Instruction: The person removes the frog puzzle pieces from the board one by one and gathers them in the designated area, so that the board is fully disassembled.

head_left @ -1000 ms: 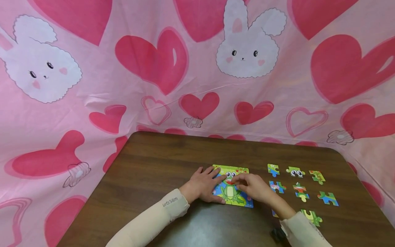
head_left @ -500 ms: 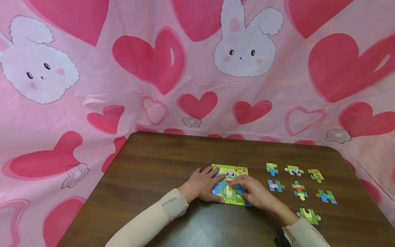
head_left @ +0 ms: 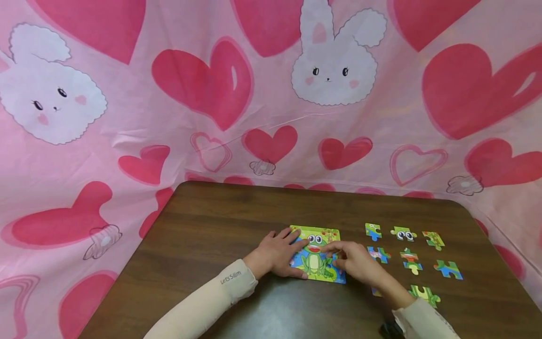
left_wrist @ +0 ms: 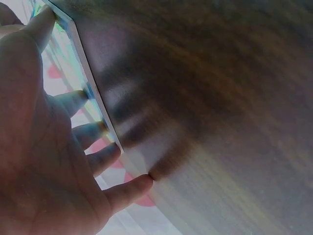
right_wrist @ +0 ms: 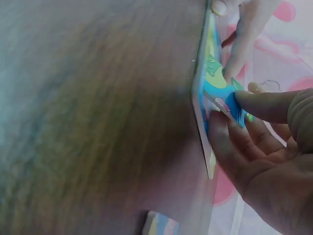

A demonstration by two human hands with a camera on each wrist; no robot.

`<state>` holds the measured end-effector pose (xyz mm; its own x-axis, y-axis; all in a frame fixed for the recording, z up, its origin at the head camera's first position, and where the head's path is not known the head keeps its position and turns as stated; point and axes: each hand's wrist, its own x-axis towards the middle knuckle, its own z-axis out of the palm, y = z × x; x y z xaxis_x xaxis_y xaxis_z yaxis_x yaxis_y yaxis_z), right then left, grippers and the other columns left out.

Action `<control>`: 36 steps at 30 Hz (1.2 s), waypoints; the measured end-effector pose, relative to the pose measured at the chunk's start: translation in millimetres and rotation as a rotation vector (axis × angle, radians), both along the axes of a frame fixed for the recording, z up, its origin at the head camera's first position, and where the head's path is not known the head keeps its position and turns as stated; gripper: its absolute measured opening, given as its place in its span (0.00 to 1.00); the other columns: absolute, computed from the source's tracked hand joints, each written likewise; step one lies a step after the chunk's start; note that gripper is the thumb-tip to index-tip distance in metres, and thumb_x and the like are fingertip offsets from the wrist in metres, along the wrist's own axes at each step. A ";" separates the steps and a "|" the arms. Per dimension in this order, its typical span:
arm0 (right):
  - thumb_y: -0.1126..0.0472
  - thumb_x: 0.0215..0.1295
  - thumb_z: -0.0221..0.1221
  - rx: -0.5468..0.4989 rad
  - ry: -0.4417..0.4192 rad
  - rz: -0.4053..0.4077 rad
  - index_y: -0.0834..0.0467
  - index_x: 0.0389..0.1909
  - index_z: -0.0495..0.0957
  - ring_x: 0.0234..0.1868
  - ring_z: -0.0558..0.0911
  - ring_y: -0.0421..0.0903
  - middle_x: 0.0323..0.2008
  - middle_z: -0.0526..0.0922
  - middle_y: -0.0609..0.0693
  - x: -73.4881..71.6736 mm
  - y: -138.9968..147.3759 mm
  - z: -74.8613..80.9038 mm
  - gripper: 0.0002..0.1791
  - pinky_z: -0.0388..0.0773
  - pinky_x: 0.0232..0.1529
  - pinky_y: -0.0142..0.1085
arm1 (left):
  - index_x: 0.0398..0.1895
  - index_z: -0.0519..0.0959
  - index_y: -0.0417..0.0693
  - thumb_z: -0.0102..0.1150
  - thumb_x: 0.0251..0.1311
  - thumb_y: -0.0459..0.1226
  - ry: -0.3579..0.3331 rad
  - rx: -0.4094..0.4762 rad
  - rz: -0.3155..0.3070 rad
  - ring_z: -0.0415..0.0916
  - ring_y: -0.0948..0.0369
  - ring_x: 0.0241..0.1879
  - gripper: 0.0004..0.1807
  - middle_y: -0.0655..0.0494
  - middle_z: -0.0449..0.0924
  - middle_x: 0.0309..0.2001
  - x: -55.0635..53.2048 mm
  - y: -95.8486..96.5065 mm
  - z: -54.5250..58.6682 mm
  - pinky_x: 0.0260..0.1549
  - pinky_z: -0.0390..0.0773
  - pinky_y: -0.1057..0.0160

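Note:
A square frog jigsaw puzzle (head_left: 314, 267) lies on the brown table. My left hand (head_left: 277, 254) rests on its left side with fingers spread; in the left wrist view the fingers (left_wrist: 90, 134) reach over the edge and the little finger touches the table. My right hand (head_left: 357, 261) is at the puzzle's right side. In the right wrist view, its thumb and fingers pinch a blue and green puzzle piece (right_wrist: 227, 95), tilted up from the board. The head view mostly hides this piece behind the fingers.
Several loose pieces lie in rows to the right, among them one with frog eyes (head_left: 403, 234) and a green one (head_left: 425, 295). My right forearm partly covers another piece (head_left: 376, 292). A pink heart-print cloth (head_left: 271, 108) hangs behind the table.
My right hand's fingers were over the frog's mouth and body; they have shifted slightly right, to the puzzle's right side. My left hand has stayed in place.

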<state>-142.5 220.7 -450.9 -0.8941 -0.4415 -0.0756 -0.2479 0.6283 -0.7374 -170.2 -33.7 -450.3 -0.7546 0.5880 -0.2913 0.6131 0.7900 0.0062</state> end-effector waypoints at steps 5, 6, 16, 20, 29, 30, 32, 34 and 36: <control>0.70 0.66 0.61 -0.028 -0.027 0.042 0.53 0.54 0.83 0.29 0.78 0.35 0.51 0.86 0.54 1.2 0.9 -2.2 0.18 0.76 0.30 0.32 | 0.80 0.51 0.75 0.49 0.54 0.77 -0.003 0.003 -0.004 0.48 0.56 0.80 0.51 0.62 0.46 0.83 0.7 -0.7 0.0 0.71 0.62 0.45; 0.70 0.66 0.61 -0.029 -0.031 0.047 0.52 0.54 0.83 0.28 0.77 0.35 0.51 0.86 0.53 1.5 1.1 -3.0 0.18 0.75 0.29 0.32 | 0.80 0.51 0.75 0.49 0.54 0.77 -0.005 0.005 -0.004 0.48 0.56 0.80 0.51 0.62 0.46 0.83 1.0 -0.9 -0.1 0.71 0.62 0.45; 0.65 0.70 0.60 -0.194 -0.161 0.002 0.60 0.62 0.77 0.36 0.81 0.41 0.48 0.83 0.60 -1.3 16.8 -4.5 0.20 0.79 0.36 0.35 | 0.80 0.51 0.75 0.48 0.54 0.77 -0.021 0.025 -0.007 0.48 0.56 0.80 0.51 0.62 0.47 0.82 2.4 0.2 -1.2 0.72 0.61 0.44; 0.62 0.72 0.59 -0.219 -0.202 -0.034 0.63 0.64 0.75 0.37 0.80 0.43 0.52 0.81 0.63 -2.5 30.6 1.0 0.22 0.78 0.35 0.36 | 0.80 0.52 0.76 0.49 0.54 0.77 -0.030 0.032 -0.001 0.48 0.55 0.80 0.51 0.62 0.47 0.82 1.7 -0.3 0.0 0.71 0.62 0.44; 0.55 0.73 0.60 -0.177 -0.226 -0.137 0.61 0.65 0.74 0.39 0.76 0.43 0.48 0.82 0.59 1.7 71.5 13.6 0.24 0.74 0.35 0.38 | 0.80 0.52 0.73 0.52 0.55 0.75 -0.038 0.048 -0.005 0.47 0.54 0.80 0.51 0.60 0.47 0.82 0.8 -0.4 1.4 0.71 0.61 0.43; 0.55 0.73 0.60 -0.175 -0.227 -0.149 0.61 0.65 0.74 0.41 0.77 0.43 0.49 0.82 0.60 2.5 76.3 14.7 0.24 0.75 0.37 0.38 | 0.80 0.52 0.73 0.52 0.55 0.75 -0.037 0.048 -0.006 0.47 0.54 0.80 0.51 0.60 0.47 0.82 0.9 -0.4 1.3 0.71 0.61 0.43; 0.54 0.73 0.60 -0.172 -0.239 -0.176 0.61 0.66 0.73 0.44 0.79 0.44 0.53 0.81 0.62 4.3 85.5 16.3 0.25 0.76 0.39 0.38 | 0.80 0.52 0.73 0.52 0.55 0.75 -0.037 0.051 -0.006 0.47 0.54 0.80 0.51 0.60 0.47 0.82 1.0 -0.6 1.4 0.71 0.61 0.43; 0.53 0.73 0.60 -0.162 -0.238 -0.190 0.61 0.66 0.73 0.50 0.80 0.46 0.61 0.79 0.64 6.1 94.6 17.2 0.26 0.78 0.43 0.40 | 0.80 0.52 0.73 0.52 0.55 0.75 -0.036 0.053 -0.004 0.47 0.54 0.80 0.51 0.60 0.47 0.82 1.1 -1.2 1.4 0.71 0.61 0.43; 0.52 0.73 0.60 -0.144 -0.229 -0.207 0.60 0.67 0.73 0.51 0.80 0.45 0.62 0.78 0.63 8.3 103.5 17.6 0.26 0.78 0.45 0.39 | 0.80 0.52 0.74 0.52 0.55 0.75 -0.034 0.050 -0.001 0.47 0.54 0.80 0.51 0.60 0.47 0.82 1.3 -2.1 1.3 0.71 0.61 0.43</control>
<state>-134.2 324.2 -433.3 -0.9328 -0.2731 -0.2351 0.0567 0.5330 -0.8442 -168.9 -35.8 -449.0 -0.7443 0.6032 -0.2867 0.6126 0.7875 0.0667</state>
